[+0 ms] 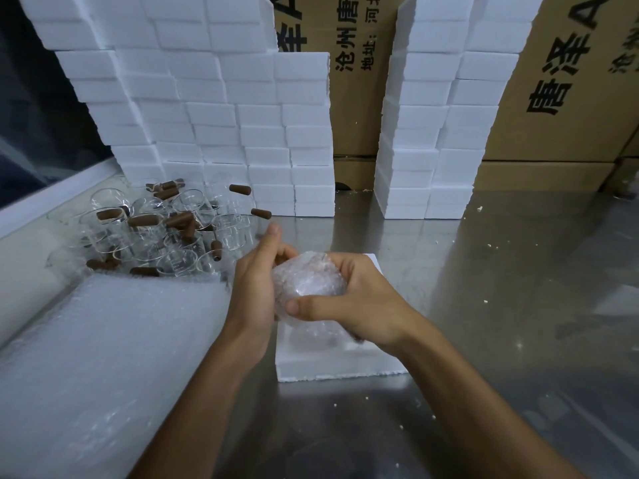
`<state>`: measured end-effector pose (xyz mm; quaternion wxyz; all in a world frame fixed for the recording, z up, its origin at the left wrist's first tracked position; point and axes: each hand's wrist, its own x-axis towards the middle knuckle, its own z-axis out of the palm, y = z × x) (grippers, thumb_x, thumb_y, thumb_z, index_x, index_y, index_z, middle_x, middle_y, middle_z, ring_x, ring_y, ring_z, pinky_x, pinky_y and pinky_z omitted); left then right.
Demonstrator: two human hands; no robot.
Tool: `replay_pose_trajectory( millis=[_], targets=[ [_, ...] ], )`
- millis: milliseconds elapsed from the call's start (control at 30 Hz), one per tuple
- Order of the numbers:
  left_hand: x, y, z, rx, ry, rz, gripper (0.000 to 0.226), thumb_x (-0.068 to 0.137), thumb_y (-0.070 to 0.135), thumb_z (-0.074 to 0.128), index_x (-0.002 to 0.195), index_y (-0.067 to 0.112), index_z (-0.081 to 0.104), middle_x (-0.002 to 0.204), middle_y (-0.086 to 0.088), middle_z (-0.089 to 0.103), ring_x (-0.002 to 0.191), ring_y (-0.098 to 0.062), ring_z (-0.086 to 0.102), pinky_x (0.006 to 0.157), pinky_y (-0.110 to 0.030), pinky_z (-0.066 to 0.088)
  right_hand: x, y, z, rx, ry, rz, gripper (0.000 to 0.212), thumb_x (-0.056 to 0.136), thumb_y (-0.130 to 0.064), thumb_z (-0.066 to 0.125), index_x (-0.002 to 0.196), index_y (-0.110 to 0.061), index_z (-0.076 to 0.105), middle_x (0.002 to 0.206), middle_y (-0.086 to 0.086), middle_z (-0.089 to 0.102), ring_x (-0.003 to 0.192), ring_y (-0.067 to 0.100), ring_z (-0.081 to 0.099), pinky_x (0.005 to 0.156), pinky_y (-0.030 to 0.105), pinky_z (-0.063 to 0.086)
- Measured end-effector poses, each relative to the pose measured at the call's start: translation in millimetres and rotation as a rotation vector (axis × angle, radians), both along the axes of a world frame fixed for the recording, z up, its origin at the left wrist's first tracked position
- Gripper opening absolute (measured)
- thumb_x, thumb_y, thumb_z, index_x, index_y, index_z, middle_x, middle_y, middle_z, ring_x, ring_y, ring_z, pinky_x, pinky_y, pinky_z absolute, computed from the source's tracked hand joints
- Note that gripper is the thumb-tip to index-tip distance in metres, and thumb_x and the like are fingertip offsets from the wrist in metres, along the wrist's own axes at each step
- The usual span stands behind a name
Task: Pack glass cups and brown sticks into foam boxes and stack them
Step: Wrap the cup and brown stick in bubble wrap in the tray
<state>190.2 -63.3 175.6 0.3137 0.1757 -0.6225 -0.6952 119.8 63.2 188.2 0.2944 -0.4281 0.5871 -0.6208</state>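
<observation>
Right now the wrapping step looks to be in hand: both hands are working a bubble-wrapped bundle (308,286) just above the open foam box (340,366), the landmark on this steel table (501,305). The right hand (359,305) is clamped round the bundle from the far side, thumb pressed across its near face. The left hand (257,288) cups it from the other side, fingers curled onto the wrap with one finger lifted clear. What is inside I cannot make out for certain; it reads as a glass shape under cloudy film.

Next, I'd judge, the bundle has to go down into the box's hollow directly beneath it, loose ends tucked so it seats snugly, before the box can be closed and stacked.

To the left of the box lies a roll of bubble wrap (114,357). Beyond that, up-left of the box, sits the heap of glass cups (155,233), clear and tumbled on their sides, with brown sticks (143,221) scattered among them, short and rounded at the ends. Behind the box rise stacked foam boxes (214,115), white walls of them, with cardboard cartons (553,98) further back.
</observation>
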Motion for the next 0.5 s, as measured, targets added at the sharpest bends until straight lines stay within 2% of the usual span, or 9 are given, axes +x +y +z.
replay_pose_trajectory(
  millis=[67,100,133,167,200,267,333,433,500],
  targets=[
    [1,4,0,0.058,0.014,-0.041,0.051,0.085,0.063,0.047,0.065,0.022,0.069,0.069,-0.004,0.068,0.066,-0.016,0.066,0.063,-0.033,0.046,0,-1,0,-0.024,-0.028,-0.035,0.029,0.079,-0.001,0.08,0.107,-0.006,0.073,0.086,0.004,0.075,0.065,0.01,0.068,0.048,0.017,0.048],
    [2,5,1,0.095,0.019,-0.067,0.051,0.088,0.062,0.047,0.065,0.023,0.071,0.07,-0.004,0.069,0.067,-0.016,0.067,0.063,-0.032,0.046,0,-2,0,-0.027,-0.033,-0.046,0.035,0.079,-0.004,0.081,0.113,-0.008,0.072,0.094,0.008,0.076,0.072,0.02,0.071,0.055,0.028,0.055],
    [3,4,1,0.144,0.025,-0.096,0.051,0.091,0.06,0.046,0.067,0.023,0.072,0.072,-0.004,0.07,0.068,-0.017,0.068,0.063,-0.032,0.046,-1,-2,0,-0.02,-0.033,-0.053,0.038,0.078,-0.008,0.082,0.115,-0.011,0.072,0.102,0.011,0.075,0.084,0.035,0.071,0.068,0.046,0.06],
    [4,2,1,0.202,0.033,-0.126,0.051,0.093,0.056,0.045,0.072,0.019,0.073,0.076,-0.007,0.071,0.071,-0.02,0.068,0.063,-0.032,0.047,-3,-2,0,-0.016,-0.039,-0.066,0.039,0.077,-0.013,0.083,0.115,-0.013,0.072,0.108,0.015,0.074,0.096,0.047,0.067,0.079,0.064,0.056],
    [5,-1,1,0.259,0.045,-0.162,0.049,0.093,0.052,0.045,0.082,0.013,0.073,0.083,-0.011,0.07,0.074,-0.023,0.067,0.062,-0.034,0.047,-5,-1,-1,-0.027,-0.07,-0.082,0.038,0.076,-0.016,0.083,0.113,-0.013,0.073,0.109,0.017,0.073,0.101,0.05,0.065,0.086,0.068,0.052],
    [8,-4,2,0.349,0.071,-0.25,0.043,0.087,0.042,0.051,0.101,0.005,0.067,0.095,-0.016,0.066,0.075,-0.025,0.065,0.055,-0.034,0.05,-10,-1,-2,-0.11,-0.213,-0.074,0.032,0.076,-0.014,0.079,0.108,-0.009,0.074,0.108,0.017,0.074,0.1,0.036,0.071,0.086,0.047,0.059],
    [9,-5,2,0.396,0.097,-0.341,0.039,0.081,0.033,0.055,0.105,0.005,0.069,0.099,-0.015,0.066,0.073,-0.022,0.066,0.051,-0.032,0.053,-12,0,-3,-0.191,-0.357,-0.048,0.028,0.073,-0.015,0.078,0.101,-0.01,0.077,0.104,0.015,0.075,0.094,0.026,0.072,0.08,0.031,0.058],
    [8,-4,-1,0.384,0.107,-0.439,0.029,0.078,0.031,0.066,0.098,0.014,0.077,0.096,-0.008,0.069,0.075,-0.018,0.068,0.056,-0.032,0.055,-14,0,-4,-0.236,-0.505,-0.043,0.035,0.063,-0.025,0.078,0.095,-0.01,0.079,0.103,0.014,0.074,0.093,0.024,0.071,0.081,0.032,0.059],
    [7,-3,-2,0.345,0.094,-0.453,0.033,0.074,0.036,0.07,0.099,0.016,0.076,0.094,-0.006,0.07,0.078,-0.017,0.068,0.057,-0.031,0.056,-14,0,-4,-0.217,-0.557,-0.047,0.043,0.059,-0.028,0.077,0.097,-0.008,0.077,0.105,0.016,0.072,0.094,0.026,0.069,0.084,0.036,0.056]
  ],
)
